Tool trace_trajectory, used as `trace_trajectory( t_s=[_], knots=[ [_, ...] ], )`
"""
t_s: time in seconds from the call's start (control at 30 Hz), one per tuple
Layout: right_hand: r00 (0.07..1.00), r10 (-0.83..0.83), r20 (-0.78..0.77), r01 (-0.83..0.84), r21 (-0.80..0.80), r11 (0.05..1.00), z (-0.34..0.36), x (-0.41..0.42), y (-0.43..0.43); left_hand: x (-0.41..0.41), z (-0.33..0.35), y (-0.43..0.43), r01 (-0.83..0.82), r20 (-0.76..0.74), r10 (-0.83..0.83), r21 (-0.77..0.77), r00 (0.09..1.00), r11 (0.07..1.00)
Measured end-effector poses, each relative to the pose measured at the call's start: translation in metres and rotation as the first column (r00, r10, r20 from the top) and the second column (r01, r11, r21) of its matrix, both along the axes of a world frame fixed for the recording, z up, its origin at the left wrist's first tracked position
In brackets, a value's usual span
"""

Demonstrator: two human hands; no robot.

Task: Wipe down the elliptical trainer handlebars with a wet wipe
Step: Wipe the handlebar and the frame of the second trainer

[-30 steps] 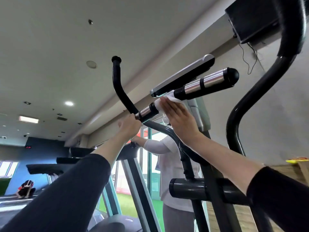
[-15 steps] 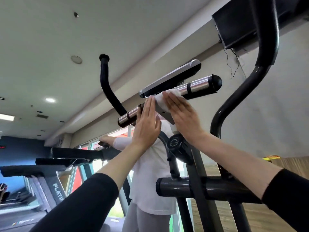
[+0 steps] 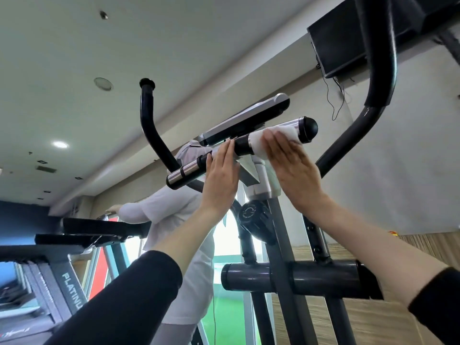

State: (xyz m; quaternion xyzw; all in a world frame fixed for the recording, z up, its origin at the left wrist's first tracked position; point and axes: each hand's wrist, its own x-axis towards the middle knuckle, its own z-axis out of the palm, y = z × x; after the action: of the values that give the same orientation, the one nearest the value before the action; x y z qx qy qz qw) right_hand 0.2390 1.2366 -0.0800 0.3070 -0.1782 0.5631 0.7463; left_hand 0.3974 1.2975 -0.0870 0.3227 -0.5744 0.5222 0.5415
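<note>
right hand [image 3: 293, 170] pressing wet wipe [image 3: 268, 140] on handlebar [image 3: 239, 150], left hand [image 3: 220, 178] flat

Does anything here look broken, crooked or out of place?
Nothing stands out. The wet wipe sits on the handlebar under the right hand; the left hand touches the bar. Only a cable dangles below the wall-mounted black box.

Console [image 3: 246, 120] close above handlebar [image 3: 189, 170], swing arms [image 3: 353, 135] flanking (both sides); underside open

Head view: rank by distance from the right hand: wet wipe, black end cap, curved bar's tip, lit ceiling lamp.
1. wet wipe, under the right hand.
2. black end cap, just beyond, right.
3. curved bar's tip, upper left.
4. lit ceiling lamp, far left.
</note>
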Motion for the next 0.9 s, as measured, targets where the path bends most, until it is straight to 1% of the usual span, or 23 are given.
trace_trajectory(
  t_s=[0.13,0.2,0.27,0.33,0.4,0.47,0.57,0.63,0.77,0.9],
  knots=[
    [0.999,0.034,-0.003,-0.034,-0.056,0.998,0.007,0.020,0.011,-0.001,-0.001,-0.002,0.006,-0.008,-0.007,-0.030,1.000,1.000],
    [1.000,0.019,-0.012,-0.020,-0.069,0.997,0.008,0.016,0.012,-0.003,-0.001,-0.003,0.015,-0.007,-0.015,-0.034,1.000,0.999],
    [0.999,-0.016,-0.051,0.015,-0.034,0.999,0.007,0.008,0.008,-0.001,-0.001,-0.003,0.011,-0.006,-0.012,-0.047,1.000,0.999],
    [0.997,-0.057,-0.057,0.055,-0.029,0.998,0.006,-0.007,0.007,-0.002,0.000,-0.005,0.014,-0.018,-0.015,-0.041,1.000,0.999],
    [0.998,-0.048,-0.043,0.046,-0.052,0.998,0.007,-0.023,0.008,-0.006,0.001,-0.005,0.010,-0.027,-0.012,-0.047,1.000,0.999],
    [0.998,-0.002,-0.057,-0.002,-0.075,0.997,0.005,-0.036,0.010,-0.012,0.002,-0.003,0.013,-0.020,-0.014,-0.054,1.000,0.998],
    [0.990,0.097,-0.102,-0.101,-0.029,0.994,0.002,-0.046,0.015,-0.016,0.005,-0.013,0.019,0.033,-0.018,-0.024,0.999,1.000],
    [0.975,0.182,-0.130,-0.180,0.029,0.983,0.003,-0.044,0.021,-0.022,0.006,-0.012,0.021,0.071,-0.021,-0.003,0.997,1.000],
    [0.952,0.275,-0.135,-0.257,0.138,0.957,0.005,-0.043,0.009,-0.039,0.011,-0.004,0.045,0.156,-0.036,-0.056,0.987,0.997],
    [0.920,0.335,-0.204,-0.290,0.221,0.931,-0.003,-0.054,0.008,-0.049,0.010,-0.003,0.087,0.170,-0.076,-0.058,0.983,0.995]
  ],
)
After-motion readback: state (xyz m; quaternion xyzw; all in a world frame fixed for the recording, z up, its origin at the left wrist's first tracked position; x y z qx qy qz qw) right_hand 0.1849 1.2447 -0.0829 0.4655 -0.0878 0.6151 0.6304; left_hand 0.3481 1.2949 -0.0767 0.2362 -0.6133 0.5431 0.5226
